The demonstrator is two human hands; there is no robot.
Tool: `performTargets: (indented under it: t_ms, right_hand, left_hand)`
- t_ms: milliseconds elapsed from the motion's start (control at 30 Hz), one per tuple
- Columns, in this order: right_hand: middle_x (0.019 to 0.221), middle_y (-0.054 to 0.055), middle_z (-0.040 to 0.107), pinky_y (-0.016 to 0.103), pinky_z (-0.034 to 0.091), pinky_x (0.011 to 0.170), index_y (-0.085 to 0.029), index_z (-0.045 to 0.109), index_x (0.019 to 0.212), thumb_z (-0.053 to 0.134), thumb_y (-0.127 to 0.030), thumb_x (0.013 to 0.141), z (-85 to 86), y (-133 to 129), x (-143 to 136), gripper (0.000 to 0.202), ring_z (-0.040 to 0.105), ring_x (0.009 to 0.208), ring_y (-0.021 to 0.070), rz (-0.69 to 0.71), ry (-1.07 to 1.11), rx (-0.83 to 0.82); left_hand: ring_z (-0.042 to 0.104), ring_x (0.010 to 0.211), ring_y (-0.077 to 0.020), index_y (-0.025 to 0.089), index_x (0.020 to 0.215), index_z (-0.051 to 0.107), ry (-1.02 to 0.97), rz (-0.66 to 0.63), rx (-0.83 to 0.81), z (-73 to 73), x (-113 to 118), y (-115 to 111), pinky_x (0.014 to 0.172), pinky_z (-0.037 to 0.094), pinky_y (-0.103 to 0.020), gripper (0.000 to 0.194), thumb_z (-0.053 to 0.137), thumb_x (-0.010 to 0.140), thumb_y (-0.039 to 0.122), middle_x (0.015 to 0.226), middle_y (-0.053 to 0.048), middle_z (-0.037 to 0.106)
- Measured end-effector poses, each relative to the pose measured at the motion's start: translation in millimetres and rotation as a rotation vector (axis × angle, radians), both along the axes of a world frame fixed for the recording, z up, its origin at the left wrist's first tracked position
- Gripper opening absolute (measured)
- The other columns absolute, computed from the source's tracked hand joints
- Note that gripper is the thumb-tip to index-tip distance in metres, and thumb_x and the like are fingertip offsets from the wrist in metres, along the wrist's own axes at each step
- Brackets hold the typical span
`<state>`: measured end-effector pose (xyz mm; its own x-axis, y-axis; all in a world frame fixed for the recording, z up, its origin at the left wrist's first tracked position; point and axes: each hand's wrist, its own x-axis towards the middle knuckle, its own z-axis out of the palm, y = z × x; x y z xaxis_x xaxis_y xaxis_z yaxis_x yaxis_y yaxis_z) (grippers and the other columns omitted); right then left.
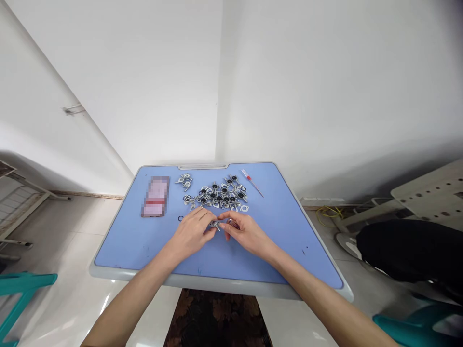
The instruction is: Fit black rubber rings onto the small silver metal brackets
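My left hand (pixel 195 229) is closed around a small metal flanged part (pixel 216 224) with a short pin sticking out towards me. Close against its right side are the thumb and forefinger of my right hand (pixel 244 231), whose fingers are curled. Something small and reddish-brown (pixel 233 223) shows inside the right hand, too hidden to name. Just beyond both hands lies a heap of similar metal parts (pixel 219 197), several with black round faces. A flat metal plate (pixel 244 208) rests at the heap's near right edge, and a black ring (pixel 180 219) lies beside my left hand.
A blue-topped table (pixel 126 241) carries everything. At the back right lies a screwdriver (pixel 249 178) with a clear and red handle. A few metal parts (pixel 185 180) sit at the back left, near a blurred pink and brown rectangular item (pixel 155 197). Teal stools (pixel 21 299) flank the table.
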<state>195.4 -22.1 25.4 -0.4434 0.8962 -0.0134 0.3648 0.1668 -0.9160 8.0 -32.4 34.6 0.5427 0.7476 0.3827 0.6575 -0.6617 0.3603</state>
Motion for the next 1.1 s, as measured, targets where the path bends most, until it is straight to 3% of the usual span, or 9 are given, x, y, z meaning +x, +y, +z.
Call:
performTargets:
  t_ms: [233,500,633,900,1100]
  right_hand:
    - [0.065,-0.002,0.061,0.025,0.037,0.054,-0.020,0.056,0.090,0.056,-0.030,0.084,0.5,-4,-2,0.012,0.053,0.056,0.0133,-0.023,-0.268,0.281]
    - [0.074,0.001,0.066,0.027,0.041,0.059,-0.021,0.055,0.102,0.056,-0.025,0.084,-2.8,-5,-3,0.019,0.061,0.063,0.0164,0.030,-0.366,0.370]
    - [0.078,0.002,0.067,0.028,0.041,0.058,-0.020,0.055,0.104,0.058,-0.029,0.082,-6.4,-5,-3,0.024,0.062,0.065,0.0178,0.008,-0.447,0.463]
    - [0.086,0.004,0.063,0.026,0.031,0.049,-0.018,0.058,0.091,0.056,-0.036,0.085,-15.7,-6,-10,0.019,0.059,0.060,0.0150,-0.072,-0.637,0.651]
    - [0.090,0.007,0.062,0.027,0.028,0.046,-0.017,0.058,0.093,0.049,-0.034,0.089,-15.4,-8,-14,0.020,0.056,0.058,0.0146,-0.055,-0.680,0.718]
  left_hand:
    - [0.055,0.086,-0.0212,0.017,0.087,0.056,0.191,0.072,-0.069,-13.1,2,5,0.078,0.045,-0.034,0.003,0.056,0.084,0.016,0.087,-0.005,0.060]
    - [0.054,0.096,-0.0204,0.017,0.097,0.058,0.036,0.035,-0.245,-4.4,-3,5,0.085,0.045,-0.033,0.014,0.058,0.083,0.016,0.098,-0.005,0.059]
    - [0.055,0.096,-0.0194,0.017,0.097,0.059,-0.044,-0.002,-0.324,-3.5,-5,6,0.086,0.045,-0.033,0.020,0.053,0.081,0.007,0.098,-0.005,0.059]
    - [0.056,0.095,-0.0184,0.014,0.090,0.060,-0.115,0.024,-0.346,-10.8,-4,11,0.088,0.047,-0.033,0.022,0.047,0.078,0.000,0.101,-0.007,0.058]
    - [0.056,0.094,-0.0181,0.014,0.087,0.061,-0.107,0.009,-0.342,-12.9,-4,12,0.087,0.048,-0.033,0.025,0.044,0.077,-0.002,0.098,-0.006,0.058]
